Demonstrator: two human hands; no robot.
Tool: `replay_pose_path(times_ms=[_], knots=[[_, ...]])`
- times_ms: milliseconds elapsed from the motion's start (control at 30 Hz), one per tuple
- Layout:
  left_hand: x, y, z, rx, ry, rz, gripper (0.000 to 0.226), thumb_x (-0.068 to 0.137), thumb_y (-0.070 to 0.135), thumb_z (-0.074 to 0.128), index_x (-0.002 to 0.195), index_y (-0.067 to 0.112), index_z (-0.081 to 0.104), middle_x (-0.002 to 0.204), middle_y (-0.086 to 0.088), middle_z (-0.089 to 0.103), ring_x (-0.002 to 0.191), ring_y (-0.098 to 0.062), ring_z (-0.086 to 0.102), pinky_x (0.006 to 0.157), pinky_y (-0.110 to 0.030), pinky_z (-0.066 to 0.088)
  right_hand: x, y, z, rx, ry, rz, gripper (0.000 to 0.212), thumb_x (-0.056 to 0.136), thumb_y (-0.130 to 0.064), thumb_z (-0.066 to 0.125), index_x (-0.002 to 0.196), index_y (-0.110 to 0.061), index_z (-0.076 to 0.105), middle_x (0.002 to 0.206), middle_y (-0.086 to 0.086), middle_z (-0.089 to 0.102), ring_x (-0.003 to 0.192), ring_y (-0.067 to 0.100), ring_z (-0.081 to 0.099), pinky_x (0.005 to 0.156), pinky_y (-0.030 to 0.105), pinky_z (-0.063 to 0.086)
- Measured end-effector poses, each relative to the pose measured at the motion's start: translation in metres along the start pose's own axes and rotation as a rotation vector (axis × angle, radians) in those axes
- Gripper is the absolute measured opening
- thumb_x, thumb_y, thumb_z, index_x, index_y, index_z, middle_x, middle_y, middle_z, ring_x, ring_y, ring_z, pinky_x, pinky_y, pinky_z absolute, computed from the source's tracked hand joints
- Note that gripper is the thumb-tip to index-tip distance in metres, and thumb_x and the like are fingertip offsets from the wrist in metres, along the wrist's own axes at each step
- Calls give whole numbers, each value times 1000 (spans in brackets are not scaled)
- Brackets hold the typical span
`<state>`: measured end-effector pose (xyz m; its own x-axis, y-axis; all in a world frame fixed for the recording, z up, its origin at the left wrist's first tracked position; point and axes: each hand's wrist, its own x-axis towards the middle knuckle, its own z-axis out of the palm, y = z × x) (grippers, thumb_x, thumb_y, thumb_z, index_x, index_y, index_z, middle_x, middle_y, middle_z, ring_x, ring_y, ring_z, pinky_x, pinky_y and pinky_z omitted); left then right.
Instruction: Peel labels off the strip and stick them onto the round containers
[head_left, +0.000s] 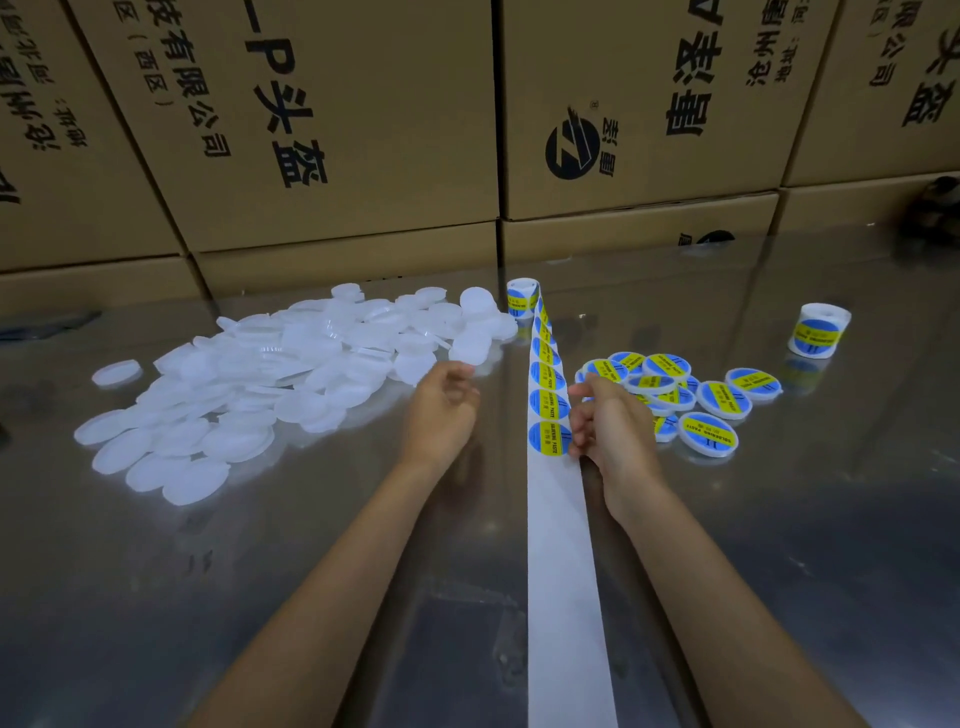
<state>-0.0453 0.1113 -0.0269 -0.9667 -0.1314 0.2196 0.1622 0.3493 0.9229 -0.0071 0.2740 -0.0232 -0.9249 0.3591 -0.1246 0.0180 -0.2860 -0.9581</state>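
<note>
The bare backing of the strip (563, 597) lies nearest, a white band running up the counter (260, 597) between the two forearms to a small roll (522, 299) at the far end. About six blue-and-yellow labels (549, 404) remain visible on it before the roll.

The right hand (605, 426) sits at the strip's right edge, fingers curled beside the nearest label (549, 438); it seems to be picking at that label's rim, though whether it has lifted any of it I cannot tell. The left hand (444, 397) hovers just left of the strip, fingers loosely curled and holding nothing.

To the left lies a heap of plain white containers (260, 384), too many and too overlapped to count, several dozen at least. To the right, a cluster of labelled containers (691, 400), roughly ten, some hidden under others. A second roll (820, 330) stands well apart at the far right. Cardboard boxes (337, 130) wall the back.

Risks, as I judge them: with nothing pinning the strip, pulling the label could drag the backing along instead of releasing it. A peeled label might fold onto itself or land off-centre, since no container is in the left hand to receive it.
</note>
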Motion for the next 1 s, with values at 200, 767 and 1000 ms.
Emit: replay_pose_path(times_ms=[200,767,1000], knots=[[76,5,18,417,1,153,37,102,21,53,137,8,55,139,-14,56,129,-30,49,106,-37,39,14,8,8,-142,-4,-169,31,100,-27,51,81,-4,61,51,6,46,39,15,40,39,24,37],[105,-3,11,413,46,114,25,90,0,59,113,1,69,110,-16,69,104,-32,61,86,-30,46,19,6,10,-128,-23,-159,28,98,-20,49,80,-5,62,49,2,48,38,18,41,42,25,38],[63,5,-7,78,47,-45,10,93,7,64,101,11,68,95,-4,67,82,-22,57,74,-28,49,19,1,5,-343,48,-382,21,93,-12,50,79,-12,66,63,-1,60,61,19,54,60,34,43]])
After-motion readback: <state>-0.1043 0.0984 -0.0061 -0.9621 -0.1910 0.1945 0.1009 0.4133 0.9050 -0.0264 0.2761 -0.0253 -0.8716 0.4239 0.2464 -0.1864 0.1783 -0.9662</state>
